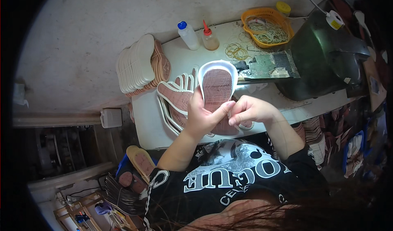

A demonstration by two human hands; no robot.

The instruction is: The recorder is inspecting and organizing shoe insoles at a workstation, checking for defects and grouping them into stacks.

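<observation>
My left hand (pixel 199 117) holds up a shoe sole (pixel 217 83) with a reddish-brown tread and a white rim, gripping its near end, thumb across the edge. My right hand (pixel 250 110) pinches the same sole's rim at the lower right with its fingertips. Under both hands lies a fanned stack of similar soles (pixel 174 94) on the white table (pixel 145 124).
A tall leaning stack of white and brown soles (pixel 139 63) rests at the table's far left. Two squeeze bottles (pixel 188 35) stand at the back, beside loose rubber bands (pixel 234 51) and an orange basket (pixel 267 26). A dark green machine (pixel 327 55) fills the right. More soles sit by my left knee (pixel 139 161).
</observation>
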